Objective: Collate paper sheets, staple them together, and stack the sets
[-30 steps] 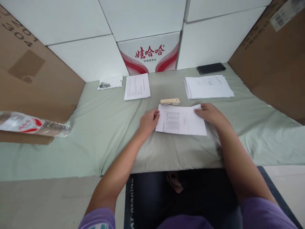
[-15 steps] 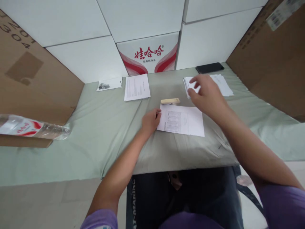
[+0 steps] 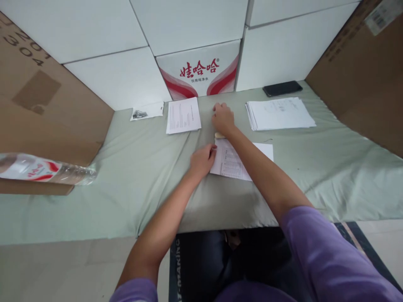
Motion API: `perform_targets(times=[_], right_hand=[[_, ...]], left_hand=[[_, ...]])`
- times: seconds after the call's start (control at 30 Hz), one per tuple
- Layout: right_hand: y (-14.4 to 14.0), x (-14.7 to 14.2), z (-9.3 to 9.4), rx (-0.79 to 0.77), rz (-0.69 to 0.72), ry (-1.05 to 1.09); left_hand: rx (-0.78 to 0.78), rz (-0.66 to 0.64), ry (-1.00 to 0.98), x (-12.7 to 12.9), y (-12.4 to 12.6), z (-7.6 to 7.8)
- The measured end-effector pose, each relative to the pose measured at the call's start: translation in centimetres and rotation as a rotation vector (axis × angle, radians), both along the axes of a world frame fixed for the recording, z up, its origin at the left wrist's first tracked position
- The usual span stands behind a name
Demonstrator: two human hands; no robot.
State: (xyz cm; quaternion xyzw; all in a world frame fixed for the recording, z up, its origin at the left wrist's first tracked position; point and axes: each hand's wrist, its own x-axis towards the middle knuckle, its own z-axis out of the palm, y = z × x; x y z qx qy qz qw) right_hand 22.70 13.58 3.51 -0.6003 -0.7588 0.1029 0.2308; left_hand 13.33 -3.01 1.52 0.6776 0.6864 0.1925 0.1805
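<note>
Lying with its long axis left to right, the printed sheet (image 3: 226, 161) rests on the green cloth (image 3: 119, 180), its left edge at the left hand's (image 3: 201, 159) bent fingers. Beyond its far edge, the right hand (image 3: 223, 118) has curled fingers; the cream stapler (image 3: 219, 136) lies just nearer, mostly hidden by that wrist. Whether either hand pinches anything, I cannot tell.

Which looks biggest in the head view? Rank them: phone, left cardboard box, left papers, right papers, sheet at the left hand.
1. Left cardboard box
2. Right papers and sheet: too alike to rank; the right arm hides part of the sheet
3. Left papers
4. Phone
</note>
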Motion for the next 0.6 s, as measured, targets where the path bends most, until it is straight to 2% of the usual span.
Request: perform_targets(times=[0.2, 0.6], right_hand=[[-0.4, -0.1, -1.1, 0.039, 0.014, -0.106], [-1.5, -1.0, -1.1, 0.111, 0.069, -0.256]], left_hand=[[-0.005, -0.001, 0.005, 0.0, 0.1, -0.1], [-0.059, 0.044, -0.052, 0.2, 0.2, 0.5]])
